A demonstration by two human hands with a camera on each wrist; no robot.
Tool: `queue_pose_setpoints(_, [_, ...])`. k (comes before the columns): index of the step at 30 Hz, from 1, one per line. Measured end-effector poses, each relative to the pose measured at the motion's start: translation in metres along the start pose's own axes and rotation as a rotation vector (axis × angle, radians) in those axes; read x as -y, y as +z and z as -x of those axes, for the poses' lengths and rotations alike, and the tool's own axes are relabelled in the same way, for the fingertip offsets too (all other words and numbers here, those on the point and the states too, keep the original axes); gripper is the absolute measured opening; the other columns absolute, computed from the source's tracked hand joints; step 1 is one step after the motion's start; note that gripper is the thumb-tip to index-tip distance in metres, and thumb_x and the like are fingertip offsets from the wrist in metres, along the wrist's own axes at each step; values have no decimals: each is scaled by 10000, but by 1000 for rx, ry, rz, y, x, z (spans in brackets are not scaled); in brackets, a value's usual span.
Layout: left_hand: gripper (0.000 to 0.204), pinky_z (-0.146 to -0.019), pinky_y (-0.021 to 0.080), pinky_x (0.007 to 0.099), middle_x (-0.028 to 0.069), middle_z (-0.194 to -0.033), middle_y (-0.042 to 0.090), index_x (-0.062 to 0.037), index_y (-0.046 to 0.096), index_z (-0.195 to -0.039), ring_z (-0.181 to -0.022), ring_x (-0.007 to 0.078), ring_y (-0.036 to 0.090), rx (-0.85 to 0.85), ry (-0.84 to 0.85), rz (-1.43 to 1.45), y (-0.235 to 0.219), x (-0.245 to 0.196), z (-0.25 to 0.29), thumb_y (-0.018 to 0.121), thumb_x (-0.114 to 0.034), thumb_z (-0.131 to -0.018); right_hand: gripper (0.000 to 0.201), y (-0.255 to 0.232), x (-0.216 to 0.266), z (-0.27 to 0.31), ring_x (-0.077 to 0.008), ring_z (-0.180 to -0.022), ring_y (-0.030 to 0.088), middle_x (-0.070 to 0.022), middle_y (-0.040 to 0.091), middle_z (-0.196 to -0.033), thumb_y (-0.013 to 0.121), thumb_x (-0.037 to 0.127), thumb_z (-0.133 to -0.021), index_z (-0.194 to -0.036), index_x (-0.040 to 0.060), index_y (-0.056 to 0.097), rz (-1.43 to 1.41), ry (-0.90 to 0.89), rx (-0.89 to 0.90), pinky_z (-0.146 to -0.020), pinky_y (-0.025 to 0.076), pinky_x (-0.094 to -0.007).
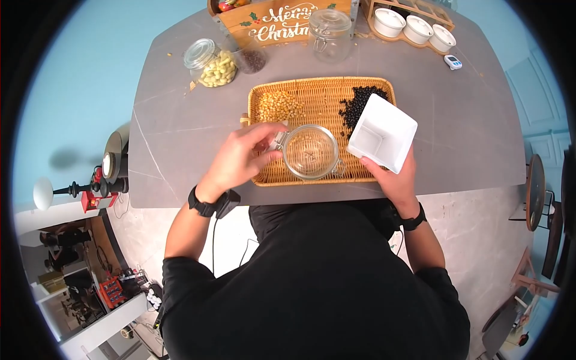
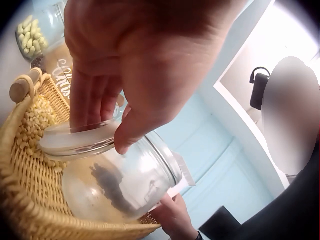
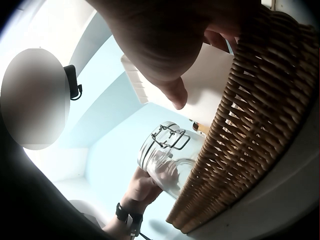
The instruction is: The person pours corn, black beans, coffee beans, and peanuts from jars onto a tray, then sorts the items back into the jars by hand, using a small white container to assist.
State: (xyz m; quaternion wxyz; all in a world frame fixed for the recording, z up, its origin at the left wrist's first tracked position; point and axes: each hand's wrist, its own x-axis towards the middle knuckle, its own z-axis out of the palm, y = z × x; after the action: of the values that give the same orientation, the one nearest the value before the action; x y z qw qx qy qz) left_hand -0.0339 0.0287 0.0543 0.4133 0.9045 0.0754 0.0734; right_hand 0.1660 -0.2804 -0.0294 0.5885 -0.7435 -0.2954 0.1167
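Observation:
My left hand [image 1: 239, 155] grips a clear glass clip-top jar [image 1: 313, 157] at its lid [image 2: 80, 142], thumb on one side and fingers on the other. The jar leans over the front half of a wicker tray [image 1: 321, 82], and no contents show inside it. My right hand [image 1: 397, 181] holds a white square-mouthed container [image 1: 384, 133], tilted so its bare inside faces the head camera. Yellow corn kernels [image 1: 277, 107] lie in the tray's back left part. Black beans [image 1: 356, 108] are spread at its back right, partly hidden by the white container.
Behind the tray stand a jar of pale green pods [image 1: 217, 69], a dark-filled jar [image 1: 251, 60] and another glass jar [image 1: 331, 37]. A "Merry Christmas" wooden box [image 1: 270, 27] is at the back. White lidded pots [image 1: 418, 30] and a small timer [image 1: 453, 62] sit back right.

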Motion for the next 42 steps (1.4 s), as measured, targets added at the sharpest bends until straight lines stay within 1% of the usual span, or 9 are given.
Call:
queue_pose_setpoints(8, [616, -754, 622, 327, 25, -860, 715, -30, 727, -1374, -837, 137, 723, 127, -181, -1, -6, 7, 13, 1016, -144, -842, 919, -5, 11, -12, -274, -1325, 724, -153, 704, -1462, 1001, 163, -861, -1598, 15, 471, 29, -17, -22, -1102, 592, -431])
queue_pose_setpoints(11, [648, -800, 616, 337, 24, -905, 761, -38, 742, -1363, -863, 145, 748, 9, 68, -129, -40, 6, -5, 1041, -229, -821, 902, -6, 23, -29, -277, -1324, 725, -155, 705, -1461, 1011, 184, -857, -1578, 12, 497, 3, -36, -14, -1104, 591, -430])
queue_pose_setpoints(12, [592, -814, 634, 335, 42, -980, 773, -13, 783, -1280, -855, 156, 717, -80, 94, -37, -46, 9, -19, 1054, -250, -810, 894, -7, 31, -37, -278, -1325, 724, -159, 705, -1463, 1011, 194, -860, -1572, 9, 505, 27, -55, 18, -1107, 589, -428])
queue_pose_setpoints(17, [834, -1100, 594, 403, 81, -1347, 769, -14, 667, -1501, -1217, 188, 730, -8, 384, 381, -30, 0, -112, 1065, -221, -798, 892, 12, 89, -92, -287, -1337, 721, -185, 698, -1475, 1012, 242, -871, -1567, -8, 514, 100, -260, 199, -1125, 586, -434])
queue_pose_setpoints(23, [959, -1173, 557, 392, 91, -1409, 752, -12, 560, -1596, -1320, 190, 706, 59, 188, 249, -22, 19, -124, 1032, -114, -768, 974, 22, 82, -107, -340, -1414, 676, -205, 682, -1510, 1004, 315, -875, -1639, 15, 480, 244, -303, 284, -1160, 588, -469])
queue_pose_setpoints(27, [893, -1134, 575, 382, 95, -1403, 756, 7, 587, -1540, -1287, 186, 723, -69, 14, 431, -30, 42, -104, 1012, -117, -764, 529, -7, 44, -115, -333, -1194, 724, -114, 736, -1231, 918, 239, -897, -1333, 19, 714, 639, -502, 684, -994, 644, -452])
queue_pose_setpoints(28, [910, -1135, 575, 391, 100, -1410, 753, 12, 589, -1528, -1301, 189, 719, -59, -25, 415, -33, 46, -100, 1026, -145, -747, 306, -1, 38, -116, -308, -1071, 728, -96, 722, -1070, 863, 167, -860, -1105, 19, 753, 662, -677, 749, -898, 654, -428])
queue_pose_setpoints(32, [999, -1139, 574, 397, 104, -1439, 740, 8, 577, -1549, -1319, 201, 713, -54, 9, 348, -30, 69, -94, 1064, -199, -700, 109, 28, 19, -124, -293, -1036, 750, -115, 733, -935, 772, 71, -833, -926, 15, 774, 679, -849, 993, -847, 664, -390])
queue_pose_setpoints(42, [1172, -1170, 568, 415, 95, -1495, 719, -17, 532, -1631, -1380, 219, 690, -71, 39, 437, -14, 84, -108, 1124, -201, -637, 116, 63, 17, -158, -324, -1021, 782, -144, 760, -966, 754, 64, -892, -986, 4, 786, 720, -649, 1106, -876, 674, -430])
